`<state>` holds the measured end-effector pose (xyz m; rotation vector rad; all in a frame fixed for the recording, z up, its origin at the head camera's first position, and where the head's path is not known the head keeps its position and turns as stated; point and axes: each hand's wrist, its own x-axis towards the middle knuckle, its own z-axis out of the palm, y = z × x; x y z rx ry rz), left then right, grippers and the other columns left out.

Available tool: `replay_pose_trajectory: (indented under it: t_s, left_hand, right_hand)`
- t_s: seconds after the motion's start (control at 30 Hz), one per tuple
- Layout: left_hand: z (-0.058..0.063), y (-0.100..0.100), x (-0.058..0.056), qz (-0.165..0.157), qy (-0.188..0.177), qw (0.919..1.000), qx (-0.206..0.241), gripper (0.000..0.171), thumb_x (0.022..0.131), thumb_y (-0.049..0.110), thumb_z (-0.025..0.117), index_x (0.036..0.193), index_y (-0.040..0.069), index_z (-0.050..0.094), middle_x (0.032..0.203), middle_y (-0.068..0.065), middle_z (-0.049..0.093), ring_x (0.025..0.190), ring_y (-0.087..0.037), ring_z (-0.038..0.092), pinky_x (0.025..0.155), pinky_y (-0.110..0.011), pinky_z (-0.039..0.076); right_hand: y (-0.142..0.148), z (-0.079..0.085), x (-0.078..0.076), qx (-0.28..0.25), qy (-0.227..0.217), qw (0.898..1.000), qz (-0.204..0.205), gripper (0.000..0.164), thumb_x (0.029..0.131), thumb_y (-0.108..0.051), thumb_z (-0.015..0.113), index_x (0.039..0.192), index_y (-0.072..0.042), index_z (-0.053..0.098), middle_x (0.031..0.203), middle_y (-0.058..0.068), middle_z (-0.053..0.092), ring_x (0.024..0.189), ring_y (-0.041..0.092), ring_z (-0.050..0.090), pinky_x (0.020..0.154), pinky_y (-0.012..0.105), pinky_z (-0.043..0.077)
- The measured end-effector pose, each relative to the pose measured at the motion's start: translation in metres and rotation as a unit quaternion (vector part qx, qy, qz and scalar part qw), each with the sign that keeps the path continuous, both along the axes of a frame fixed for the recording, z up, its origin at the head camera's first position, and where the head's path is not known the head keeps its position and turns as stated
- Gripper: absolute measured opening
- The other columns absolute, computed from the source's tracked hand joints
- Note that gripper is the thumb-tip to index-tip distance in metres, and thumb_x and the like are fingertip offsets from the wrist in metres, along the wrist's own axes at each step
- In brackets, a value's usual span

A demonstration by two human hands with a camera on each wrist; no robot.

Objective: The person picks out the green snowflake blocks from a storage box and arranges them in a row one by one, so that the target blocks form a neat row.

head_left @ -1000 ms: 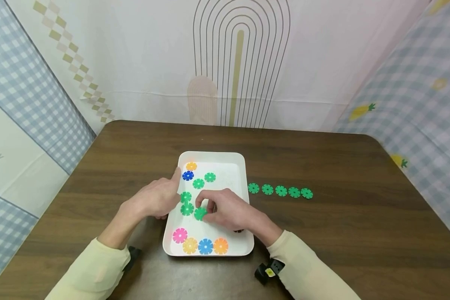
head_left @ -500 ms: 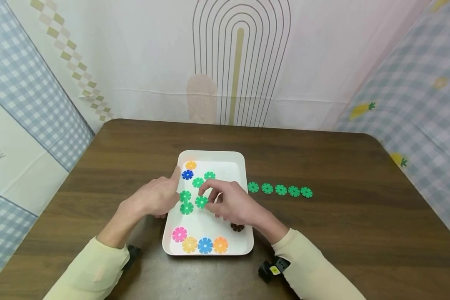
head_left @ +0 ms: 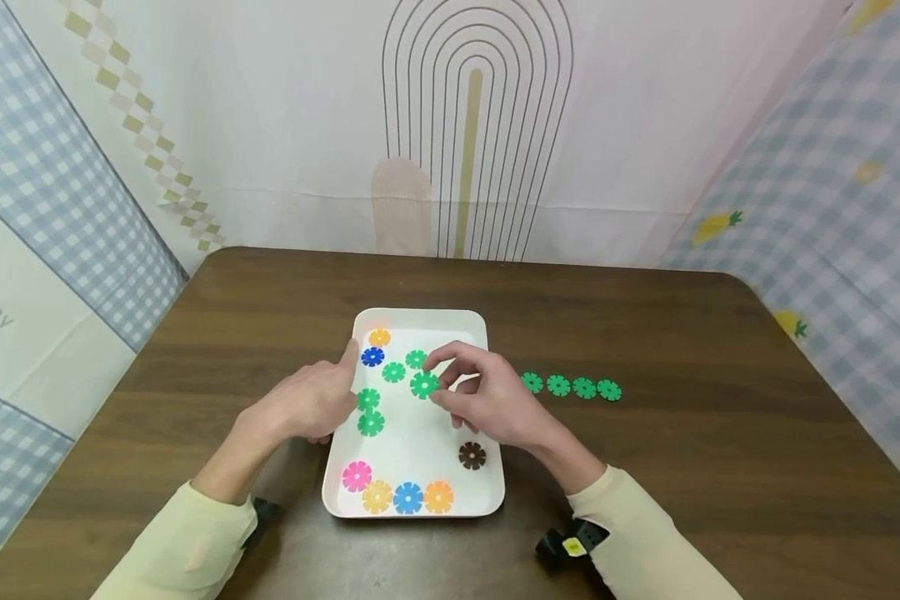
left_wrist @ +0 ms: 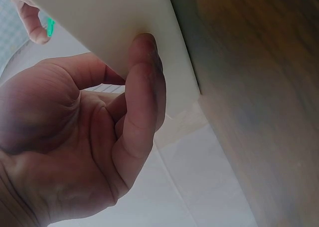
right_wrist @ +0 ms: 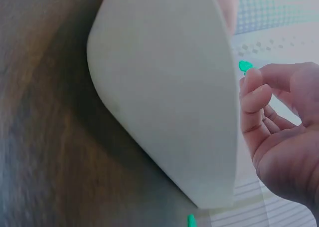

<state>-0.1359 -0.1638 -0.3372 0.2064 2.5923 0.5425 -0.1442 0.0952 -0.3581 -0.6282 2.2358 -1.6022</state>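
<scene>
My left hand (head_left: 307,405) grips the left side of a white tray (head_left: 418,446). In the left wrist view its thumb reaches the rim while the fingers (left_wrist: 143,87) press the outer wall. Above the tray, my right hand (head_left: 498,398) pinches a green notched disc (head_left: 423,385) by its edge between thumb and fingertips. The right wrist view shows the same green disc (right_wrist: 244,66) at those fingertips, beyond the tray wall (right_wrist: 169,92). Several more green discs (head_left: 371,423) lie in the tray's left and upper part, near a blue disc (head_left: 372,357) and a yellow-orange disc (head_left: 379,337).
Along the tray's near end lie a pink disc (head_left: 357,477), a yellow disc (head_left: 377,497), a light blue disc (head_left: 408,497) and an orange disc (head_left: 438,497). A brown disc (head_left: 472,455) sits at right. A row of green discs (head_left: 558,385) lies on the brown table (head_left: 682,467).
My right hand has lifted the green disc and moved it up and rightwards over the tray, uncovering the brown disc and hiding the row's nearest disc. The left hand stays on the tray.
</scene>
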Motion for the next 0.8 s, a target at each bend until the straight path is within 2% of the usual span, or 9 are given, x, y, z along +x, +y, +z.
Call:
replay_pose_trajectory:
  t_s: [0.27, 0.6, 0.8]
  left_hand:
    - [0.0, 0.003, 0.0, 0.009, -0.01, 0.9999, -0.005, 0.086, 0.104, 0.014, 0.054, 0.168, -0.001, -0.003, 0.083, -0.01, 0.06, 0.051, -0.021, 0.057, 0.054, -0.031, 0.041]
    - [0.0, 0.002, 0.001, 0.002, 0.0, 1.0, 0.009, 0.085, 0.104, 0.013, 0.052, 0.168, -0.002, -0.003, 0.079, -0.009, 0.06, 0.049, -0.019, 0.055, 0.053, -0.031, 0.041]
    - [0.0, 0.001, 0.002, 0.003, -0.002, 1.0, 0.006, 0.086, 0.105, 0.013, 0.052, 0.168, -0.001, -0.005, 0.072, -0.008, 0.061, 0.048, -0.019, 0.055, 0.055, -0.032, 0.041]
  right_hand:
    - [0.018, 0.007, -0.002, -0.016, 0.013, 0.999, -0.03, 0.031, 0.095, -0.005, 0.073, 0.125, -0.013, 0.067, 0.099, 0.015, 0.066, 0.063, 0.053, 0.06, 0.048, 0.027, 0.048]
    - [0.046, 0.004, -0.009, -0.023, 0.029, 0.998, -0.059, 0.031, 0.095, -0.002, 0.072, 0.124, -0.01, 0.065, 0.093, 0.016, 0.066, 0.057, 0.044, 0.058, 0.047, 0.028, 0.048]
    - [0.064, 0.0, -0.014, -0.01, 0.029, 0.997, -0.078, 0.03, 0.096, -0.005, 0.072, 0.125, -0.009, 0.065, 0.095, 0.023, 0.067, 0.058, 0.042, 0.06, 0.047, 0.03, 0.049]
